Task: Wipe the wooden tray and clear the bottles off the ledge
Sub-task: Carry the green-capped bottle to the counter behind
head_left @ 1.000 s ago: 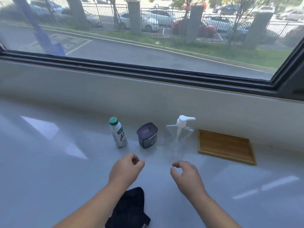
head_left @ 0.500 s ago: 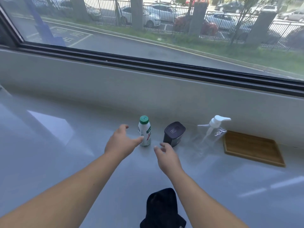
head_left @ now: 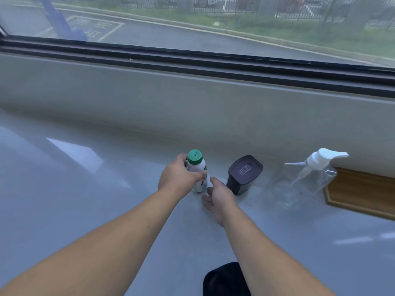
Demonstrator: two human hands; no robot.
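A small white bottle (head_left: 197, 167) with a green cap stands upright on the pale ledge (head_left: 89, 210). My left hand (head_left: 178, 177) wraps its fingers around the bottle's left side. My right hand (head_left: 219, 197) hovers just right of the bottle's base, fingers apart, holding nothing. To the right stand a dark lidded container (head_left: 243, 174) and a clear pump bottle (head_left: 307, 178) with a white pump head. The wooden tray (head_left: 363, 195) lies flat at the far right, against the wall, cut off by the frame edge.
A dark cloth (head_left: 224, 280) lies on the ledge at the bottom edge, partly hidden by my right forearm. A low wall and a dark window frame (head_left: 192, 63) run along the back of the ledge.
Both hands have reached forward to the row of containers. My left hand went from open beside the white bottle to closed around it. The view shifted left.
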